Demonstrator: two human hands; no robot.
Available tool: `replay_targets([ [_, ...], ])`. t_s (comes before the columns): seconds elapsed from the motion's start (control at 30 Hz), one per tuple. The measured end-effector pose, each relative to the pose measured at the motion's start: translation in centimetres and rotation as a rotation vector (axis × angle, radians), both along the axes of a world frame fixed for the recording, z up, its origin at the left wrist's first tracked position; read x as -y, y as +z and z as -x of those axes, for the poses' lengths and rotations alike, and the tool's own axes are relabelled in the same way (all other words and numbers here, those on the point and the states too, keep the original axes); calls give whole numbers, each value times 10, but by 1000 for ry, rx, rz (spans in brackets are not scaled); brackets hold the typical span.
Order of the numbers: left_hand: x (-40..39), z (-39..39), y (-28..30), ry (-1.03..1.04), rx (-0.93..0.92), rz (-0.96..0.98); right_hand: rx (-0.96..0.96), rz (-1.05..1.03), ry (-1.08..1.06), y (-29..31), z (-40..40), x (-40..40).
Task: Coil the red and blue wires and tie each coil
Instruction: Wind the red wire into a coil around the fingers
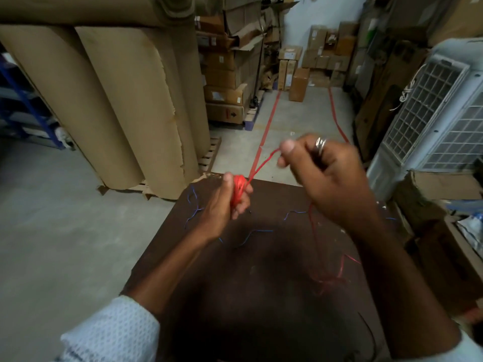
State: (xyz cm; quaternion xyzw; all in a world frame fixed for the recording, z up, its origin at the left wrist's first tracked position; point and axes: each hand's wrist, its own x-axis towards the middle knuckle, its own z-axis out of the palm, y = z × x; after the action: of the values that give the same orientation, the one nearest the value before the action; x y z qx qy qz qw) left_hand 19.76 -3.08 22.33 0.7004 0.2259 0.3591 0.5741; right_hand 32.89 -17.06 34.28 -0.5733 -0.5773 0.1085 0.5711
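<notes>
Two hands are busy with the red wire (264, 163), so we judge that we are in the first half of the job: winding the red one into a coil. Our left hand (222, 205) curls tight round a small red coil (239, 190), holding it up just above the far edge of the dark table (261, 296). Our right hand (332, 178) is raised a bit higher and to the right, and its thumb and first finger pinch a loop of the same wire. That loop runs down in two thin lines to the coil. More red wire hangs below our right hand and ends in a loose tangle (329, 280) on the table near our right arm. So the coil is not done yet, and it is not tied. Next we think the right hand must bring its loop round the coil, then pull more wire up from the tangle, taking care that it does not knot. The left hand needs to keep its hold firm so the turns do not slip off. The blue wire (257, 232) lies spread out in wiggly lines across the table, under and between our arms, and looks untouched. Boxes (298, 84) stand on the floor far behind, all shut, so we cannot tell what is in them.
</notes>
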Motion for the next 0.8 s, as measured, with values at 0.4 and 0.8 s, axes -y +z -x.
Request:
replay_targets([
  [0.4, 35, -6, 45, -231, 244, 176, -33, 149, -176, -87, -55, -106],
  [0.8, -31, -4, 36, 117, 302, 171, -207, 448, 227, -136, 59, -7],
])
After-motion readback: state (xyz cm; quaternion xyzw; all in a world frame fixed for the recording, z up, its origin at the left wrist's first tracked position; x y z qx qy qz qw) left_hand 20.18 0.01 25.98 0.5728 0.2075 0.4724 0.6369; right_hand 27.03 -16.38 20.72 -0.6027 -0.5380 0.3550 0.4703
